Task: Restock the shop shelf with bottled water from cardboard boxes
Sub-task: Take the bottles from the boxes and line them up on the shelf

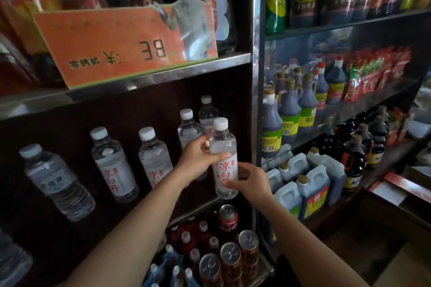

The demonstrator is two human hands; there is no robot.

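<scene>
Both grips, left hand (197,158) and right hand (250,180), pinch water bottle (224,158) beside shelf edge (253,123).

A small grocery shop: an orange handwritten price card (130,46) marked ¥38 stands on the near left shelf (163,72), with stocked ranks of dark sauce bottles (289,109) filling the right shelves.

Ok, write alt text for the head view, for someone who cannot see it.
Both hands hold one water bottle upright at a dark shop shelf: the left hand grips its middle, the right hand its lower part. More water bottles stand along the shelf, with red cans below.
</scene>
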